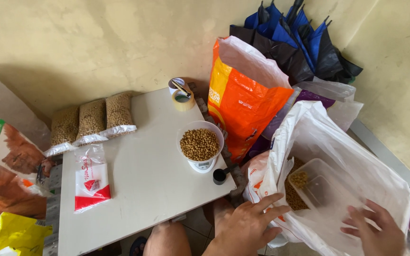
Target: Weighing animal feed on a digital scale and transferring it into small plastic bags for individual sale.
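Note:
My left hand [247,225] rests with fingers spread on the near edge of a big white plastic sack [338,142] of brown pellets. My right hand [376,230] hovers open over the sack's right side, just below a clear plastic scoop tub [321,187] that lies inside on the pellets with a few pellets in it. Neither hand grips anything. On the white low table [143,189] a white bowl [200,142] full of the same pellets sits on a small digital scale [202,165].
Three filled clear bags of pellets [91,121] lie at the table's back left, a pack of empty bags [91,178] beside them. A tape roll [182,100], a small black cup [219,176], an orange feed sack [243,104] and folded blue umbrellas [300,38] stand around.

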